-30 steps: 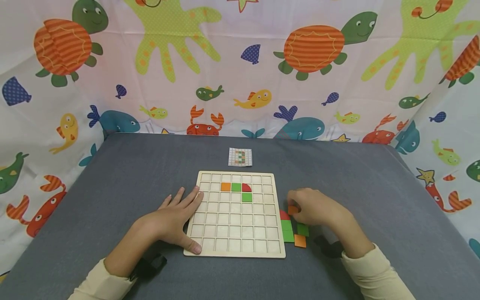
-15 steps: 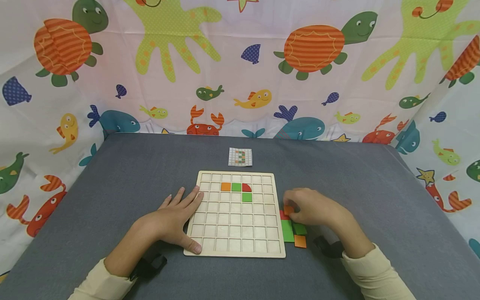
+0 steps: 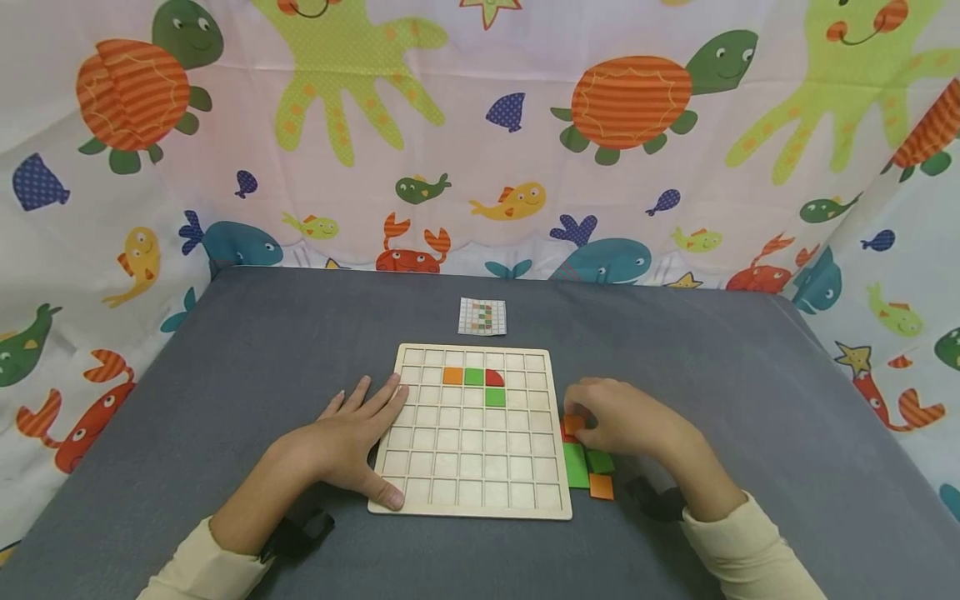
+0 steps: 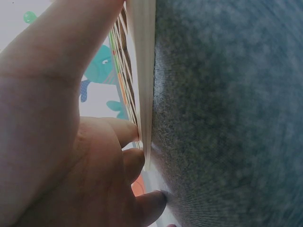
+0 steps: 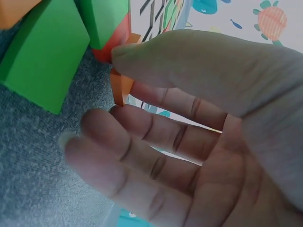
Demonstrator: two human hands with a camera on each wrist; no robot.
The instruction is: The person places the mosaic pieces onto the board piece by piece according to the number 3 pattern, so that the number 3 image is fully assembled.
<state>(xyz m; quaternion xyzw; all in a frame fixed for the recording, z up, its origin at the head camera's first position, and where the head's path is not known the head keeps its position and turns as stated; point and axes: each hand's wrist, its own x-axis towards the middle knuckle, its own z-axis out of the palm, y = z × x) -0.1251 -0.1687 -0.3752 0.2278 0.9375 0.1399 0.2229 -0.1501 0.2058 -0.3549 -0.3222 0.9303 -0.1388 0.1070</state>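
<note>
The right hand (image 3: 622,421) pinches a small orange tile (image 3: 573,424) between thumb and forefinger — the other fingers are loosely curled beside it, holding nothing. In the right wrist view the thumb lies over the top of the orange tile (image 5: 121,85) and the forefinger sits beneath it, with only a corner of the piece showing between them. The tile is just off the right edge of a pale wooden grid board (image 3: 472,496), over a small cluster of loose pieces on the grey table (image 3: 225,358): a red piece (image 3: 565,434) mostly hidden under the hand, a long green piece (image 3: 575,465), a smaller green square (image 3: 601,461) and another orange square (image 3: 602,487) nearest the person.

The left hand (image 3: 352,437) lies flat and relaxed on the left side of the board, fingers stretched out across its edge, thumb resting near the front left corner — pressing, not gripping. From the left wrist view the fingers (image 4: 128,132) touch the thin edge of the board (image 4: 144,71) where it meets the table.

Four pieces already sit in the board's cells: in the second row an orange square (image 3: 452,376), a green square (image 3: 473,376) and a red quarter-round (image 3: 493,377) side by side, and a second green square (image 3: 494,397) directly under the red one.

Beyond the board lies a small pattern card (image 3: 482,317), apart from it. A curtain (image 3: 480,125) printed with turtles, fish, crabs and whales hangs behind the table. Both arms wear cream sleeves.
</note>
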